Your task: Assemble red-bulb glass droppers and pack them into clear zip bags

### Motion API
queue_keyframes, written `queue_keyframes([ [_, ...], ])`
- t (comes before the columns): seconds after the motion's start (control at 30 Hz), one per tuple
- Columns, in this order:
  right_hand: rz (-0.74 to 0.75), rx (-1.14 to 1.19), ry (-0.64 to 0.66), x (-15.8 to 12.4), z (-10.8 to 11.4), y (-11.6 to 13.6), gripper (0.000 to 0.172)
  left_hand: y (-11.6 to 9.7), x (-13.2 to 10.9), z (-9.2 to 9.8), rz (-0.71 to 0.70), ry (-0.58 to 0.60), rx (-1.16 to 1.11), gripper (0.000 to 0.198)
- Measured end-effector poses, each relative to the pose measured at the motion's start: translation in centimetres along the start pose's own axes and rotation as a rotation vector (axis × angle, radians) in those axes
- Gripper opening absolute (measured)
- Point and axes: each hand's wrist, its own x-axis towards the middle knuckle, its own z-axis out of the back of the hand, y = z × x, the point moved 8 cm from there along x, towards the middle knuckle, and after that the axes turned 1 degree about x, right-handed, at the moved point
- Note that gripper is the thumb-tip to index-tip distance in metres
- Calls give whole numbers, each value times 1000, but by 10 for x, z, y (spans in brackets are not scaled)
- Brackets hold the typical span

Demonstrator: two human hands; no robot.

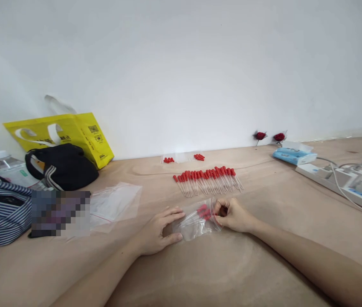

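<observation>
Far left of the tabletop (219, 277): a striped bag (3, 215), and behind it a clear bottle (8, 166) with a white cap. Next, a black pouch (68, 166) in front of a yellow bag (86, 134) that leans at the wall (181, 76). A blurred-out item (61, 211) lies nearer me, and beside it a loose spread of flat clear bags (115, 204).

My left hand (157, 230) rests palm down, thumb and fingers well apart, touching the left end of a small zip bag (196, 232). That bag lies flat on the tabletop between my hands — several red-topped droppers (204, 211) inside, tops toward the right. Beyond it, a slanting row of droppers (206, 175), red ends away from me; farther back, two little clusters of red pieces (169, 160) by clear plastic (179, 157).

My right hand (232, 215) pinches the zip bag's red-lined edge between thumb and fingers.

Farther right: two dark red roses (279, 137) near the wall, a blue tissue pack (291, 155), then a white power strip (311, 174) — crowded with plugs and cables.
</observation>
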Motion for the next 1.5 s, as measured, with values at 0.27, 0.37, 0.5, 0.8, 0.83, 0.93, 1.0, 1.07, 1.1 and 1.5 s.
queue_keyframes([
  [0.27,70,-59,20,-1,-7,13,21,1,-1,-1,-3,-14,-4,49],
  [0.37,62,-103,-34,-1,-5,14,20,2,-1,0,-2,-19,-24,50],
  [0.5,176,-192,-8,-3,-6,28,19,2,-1,1,3,-25,-32,50],
  [0.8,190,-397,-183,19,33,26,19,1,-1,2,25,-3,-27,48],
  [0.83,164,-466,-240,30,40,25,20,1,-1,2,24,-1,-30,48],
  [0.93,22,-746,-304,70,53,20,23,3,-2,1,24,7,-46,48],
  [1.0,-90,-832,-336,95,58,15,26,3,-2,2,21,12,-58,49],
  [1.07,-134,-834,-354,113,57,10,28,3,-2,2,18,15,-62,49],
  [1.1,-141,-819,-360,120,55,8,28,2,-2,2,17,17,-62,49],
  [1.5,-81,-277,-548,122,80,2,29,1,-1,2,13,15,-71,48],
])
